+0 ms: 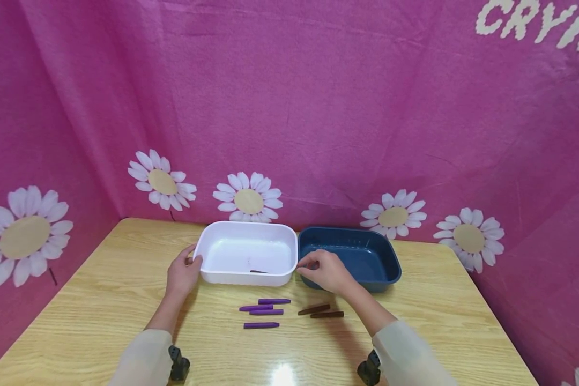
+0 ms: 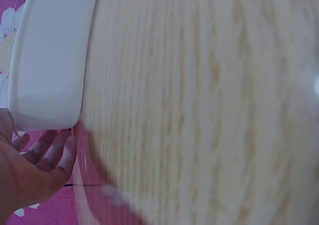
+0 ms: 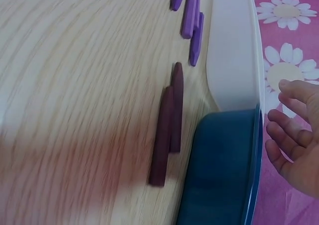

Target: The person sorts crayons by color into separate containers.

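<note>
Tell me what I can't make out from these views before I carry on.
- The small dark thing in the white tub: too small in the head view to identify.
- Left hand fingertips: behind the tub's corner in the head view; cut off by the left wrist view's edge.
- Blue tub near floor: hidden behind the right hand.
- Brown crayons: blurred in the right wrist view.

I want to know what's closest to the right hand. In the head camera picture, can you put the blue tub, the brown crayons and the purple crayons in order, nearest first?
From the right hand:
1. Blue tub: right beneath it, the hand at its near-left rim.
2. Brown crayons: on the table just in front of the hand, toward the person.
3. Purple crayons: farther left, in front of the white tub.
</note>
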`<move>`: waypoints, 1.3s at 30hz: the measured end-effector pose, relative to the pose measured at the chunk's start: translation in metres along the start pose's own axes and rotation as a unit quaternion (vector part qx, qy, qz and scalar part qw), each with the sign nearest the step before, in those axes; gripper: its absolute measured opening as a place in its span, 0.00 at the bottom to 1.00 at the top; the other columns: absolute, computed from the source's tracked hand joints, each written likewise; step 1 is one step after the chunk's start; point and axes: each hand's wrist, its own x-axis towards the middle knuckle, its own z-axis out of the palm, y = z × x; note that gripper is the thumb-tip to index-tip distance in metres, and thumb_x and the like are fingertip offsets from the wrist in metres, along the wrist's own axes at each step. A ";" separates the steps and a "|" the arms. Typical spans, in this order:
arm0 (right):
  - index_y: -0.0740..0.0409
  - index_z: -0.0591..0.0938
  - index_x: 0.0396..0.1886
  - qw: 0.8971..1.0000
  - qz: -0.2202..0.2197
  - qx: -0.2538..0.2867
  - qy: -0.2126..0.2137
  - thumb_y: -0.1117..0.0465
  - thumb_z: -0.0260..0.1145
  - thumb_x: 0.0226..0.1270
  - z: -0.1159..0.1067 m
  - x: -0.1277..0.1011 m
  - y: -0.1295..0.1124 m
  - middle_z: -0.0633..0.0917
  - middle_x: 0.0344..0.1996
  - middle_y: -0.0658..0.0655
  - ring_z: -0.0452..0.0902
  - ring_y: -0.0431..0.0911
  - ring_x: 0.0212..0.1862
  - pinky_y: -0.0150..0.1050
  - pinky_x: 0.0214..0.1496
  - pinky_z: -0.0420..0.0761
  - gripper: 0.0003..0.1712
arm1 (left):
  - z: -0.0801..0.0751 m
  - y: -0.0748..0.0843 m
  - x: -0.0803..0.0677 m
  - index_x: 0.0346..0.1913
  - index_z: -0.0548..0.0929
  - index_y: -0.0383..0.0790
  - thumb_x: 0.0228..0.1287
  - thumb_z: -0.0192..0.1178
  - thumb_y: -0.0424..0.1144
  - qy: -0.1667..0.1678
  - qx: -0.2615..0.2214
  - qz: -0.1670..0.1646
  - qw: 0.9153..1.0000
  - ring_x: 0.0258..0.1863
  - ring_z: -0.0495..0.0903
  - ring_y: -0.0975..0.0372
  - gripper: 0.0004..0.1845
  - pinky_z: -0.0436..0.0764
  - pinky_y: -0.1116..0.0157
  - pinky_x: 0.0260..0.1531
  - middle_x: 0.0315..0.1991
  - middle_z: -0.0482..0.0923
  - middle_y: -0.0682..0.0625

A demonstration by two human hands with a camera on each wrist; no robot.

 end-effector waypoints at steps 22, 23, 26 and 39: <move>0.56 0.86 0.33 0.999 -0.023 0.022 -0.017 0.59 0.70 0.55 -0.008 -0.036 0.020 0.79 0.26 0.47 0.71 0.39 0.29 0.28 0.31 0.72 0.08 | 0.001 -0.001 -0.001 0.67 0.66 0.40 0.68 0.46 0.42 0.005 0.004 0.002 1.000 0.53 0.75 0.47 0.25 0.73 0.57 0.48 0.52 0.75 0.32; 0.56 0.86 0.33 0.999 -0.024 0.025 -0.018 0.59 0.70 0.55 -0.008 -0.037 0.022 0.79 0.26 0.47 0.71 0.39 0.29 0.28 0.31 0.72 0.08 | 0.001 -0.001 -0.001 0.67 0.66 0.40 0.68 0.46 0.42 0.006 0.004 0.002 1.000 0.53 0.75 0.47 0.25 0.73 0.57 0.48 0.52 0.75 0.32; 0.56 0.86 0.33 0.999 -0.028 0.023 -0.020 0.60 0.70 0.55 -0.008 -0.041 0.025 0.79 0.26 0.47 0.70 0.37 0.29 0.28 0.31 0.72 0.06 | 0.000 0.000 -0.001 0.67 0.65 0.40 0.68 0.46 0.42 0.006 0.004 0.003 1.000 0.53 0.74 0.47 0.25 0.73 0.58 0.47 0.52 0.75 0.32; 0.55 0.86 0.30 0.999 -0.024 0.009 -0.038 0.58 0.70 0.55 -0.003 -0.061 0.047 0.80 0.25 0.46 0.70 0.33 0.28 0.28 0.31 0.72 0.06 | -0.001 0.002 -0.003 0.68 0.65 0.40 0.69 0.46 0.42 -0.002 0.001 -0.003 1.000 0.54 0.74 0.46 0.26 0.74 0.58 0.48 0.54 0.74 0.31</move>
